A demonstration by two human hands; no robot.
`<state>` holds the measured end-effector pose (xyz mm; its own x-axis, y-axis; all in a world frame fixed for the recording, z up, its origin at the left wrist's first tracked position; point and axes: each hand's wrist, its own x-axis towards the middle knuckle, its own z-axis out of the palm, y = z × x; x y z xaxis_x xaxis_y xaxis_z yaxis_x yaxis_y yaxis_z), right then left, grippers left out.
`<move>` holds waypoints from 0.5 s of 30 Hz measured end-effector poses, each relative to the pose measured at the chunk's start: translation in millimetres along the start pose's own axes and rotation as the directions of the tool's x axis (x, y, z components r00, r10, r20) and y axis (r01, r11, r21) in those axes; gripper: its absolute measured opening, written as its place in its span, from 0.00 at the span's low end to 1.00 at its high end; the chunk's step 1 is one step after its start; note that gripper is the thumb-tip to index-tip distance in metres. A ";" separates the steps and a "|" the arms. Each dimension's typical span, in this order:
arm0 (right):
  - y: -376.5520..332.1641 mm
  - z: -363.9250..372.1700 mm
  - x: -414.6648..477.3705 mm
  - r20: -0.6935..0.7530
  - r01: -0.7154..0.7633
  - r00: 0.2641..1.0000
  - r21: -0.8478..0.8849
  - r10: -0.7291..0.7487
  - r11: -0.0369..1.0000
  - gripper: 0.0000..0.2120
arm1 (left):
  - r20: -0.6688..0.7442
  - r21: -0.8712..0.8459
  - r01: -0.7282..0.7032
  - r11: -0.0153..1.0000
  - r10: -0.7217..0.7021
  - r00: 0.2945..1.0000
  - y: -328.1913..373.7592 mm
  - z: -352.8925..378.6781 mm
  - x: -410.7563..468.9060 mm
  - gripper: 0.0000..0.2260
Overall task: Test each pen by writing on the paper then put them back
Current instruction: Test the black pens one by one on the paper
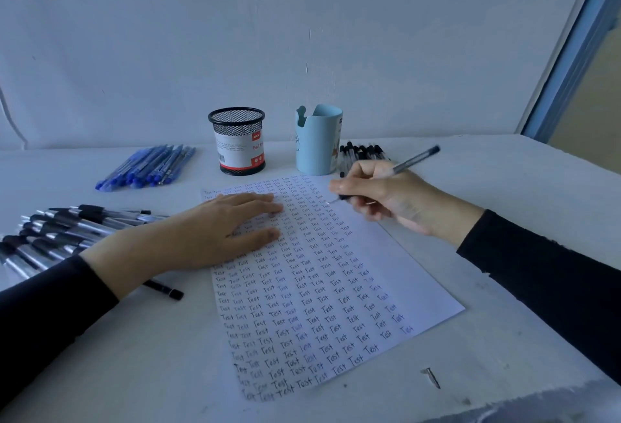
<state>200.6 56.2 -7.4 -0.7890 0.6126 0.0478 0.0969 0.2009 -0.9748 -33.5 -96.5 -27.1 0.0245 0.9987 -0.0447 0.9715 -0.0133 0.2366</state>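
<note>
From your head camera, the paper [353, 295] lies slanted on the white table [504, 221] in front of you, filled row upon row with the handwritten word "Test", mostly in black ink with a few in blue. Your left hand [208, 234] rests flat on the sheet's upper left part, fingers straight and spread, holding nothing. Your right hand [379, 194] grips a pen [416, 157] in a writing hold, fingers and thumb curled round its dark lower barrel. Its tip is down at the right end of an upper row of words, and its capped tail points up and to the right. Behind the paper stands a black mesh pen cup [237, 140] with a white and red label; you can read "Ball P" on it, while the smaller print and barcode are too fine to make out. Just right of it stands a light blue cup [317, 140] with a notched rim. A bunch of blue pens [148, 167] lies at the far left, a heap of black pens [60, 231] beside your left forearm, and more black pens [363, 152] behind your right hand. One single black pen [164, 289] pokes out under your left wrist.
</note>
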 end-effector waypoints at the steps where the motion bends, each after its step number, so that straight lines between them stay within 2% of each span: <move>1: 2.2 1.7 -0.5 -0.042 0.019 0.999 -0.080 -0.023 0.997 0.10 | -0.002 0.000 0.001 1.000 -0.001 1.000 -0.1 0.1 0.2 0.35; 3: 4.4 4.8 -2.2 -0.033 0.030 0.999 -0.188 -0.037 0.982 0.09 | -0.005 0.000 -0.001 1.000 0.001 1.000 -0.1 0.3 0.8 0.35; 6: 5.6 7.5 -4.7 0.043 0.066 0.997 -0.260 -0.057 0.963 0.12 | 0.001 0.008 -0.001 1.000 0.001 1.000 -0.6 0.6 1.5 0.34; 8: 8.2 9.3 -4.9 0.023 0.108 0.994 -0.291 -0.106 0.951 0.14 | -0.001 0.012 0.002 1.000 -0.002 1.000 -0.7 0.8 1.8 0.35; 12: 21.3 10.4 -0.1 -0.150 0.144 0.966 -0.372 -0.212 0.917 0.23 | -0.006 0.006 0.000 1.000 0.000 1.000 -0.1 1.1 1.3 0.36; 15: 22.2 13.0 0.8 -0.152 0.187 0.951 -0.405 -0.268 0.895 0.25 | -0.013 0.010 -0.005 1.000 0.005 1.000 -0.1 1.4 1.2 0.36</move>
<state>194.3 51.2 -31.9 -0.6841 0.6455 0.3396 0.1848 0.6038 -0.7754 -33.2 -95.4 -28.5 0.0269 0.9992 -0.0311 0.9737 -0.0191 0.2271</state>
